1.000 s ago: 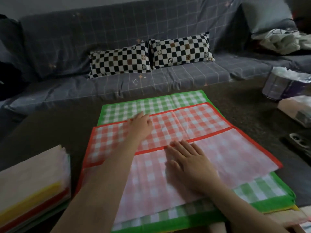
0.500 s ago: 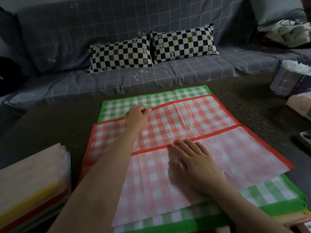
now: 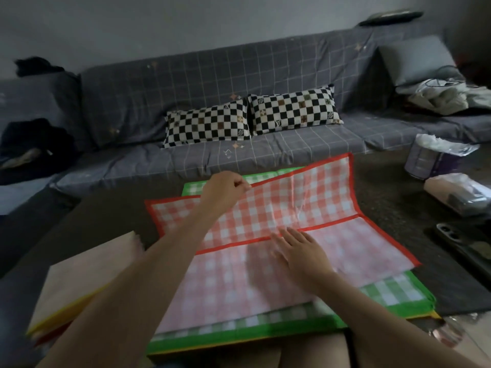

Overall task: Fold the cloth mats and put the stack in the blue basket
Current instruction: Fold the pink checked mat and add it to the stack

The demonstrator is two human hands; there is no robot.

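A red checked cloth mat [image 3: 279,213] lies on top of a green checked mat [image 3: 385,296] on the dark table. Its near half is folded over and shows the pale underside. My left hand [image 3: 225,189] pinches the mat's far red edge and holds it lifted off the green mat. My right hand [image 3: 300,248] presses flat with straight fingers on the folded part, just below the red fold edge. A stack of folded mats [image 3: 79,282] with yellow and red edges sits at the near left. No blue basket is in view.
A grey sofa [image 3: 239,75] with two checkered pillows [image 3: 252,118] runs behind the table. A tissue pack [image 3: 457,192] and a wrapped roll [image 3: 433,158] sit at the right, with a dark phone-like object [image 3: 457,240] near them. Dark clothes lie at left.
My left hand has closed on the far edge of the red mat and raised it, so the far half lifts off the green mat. My right hand stays pressing.
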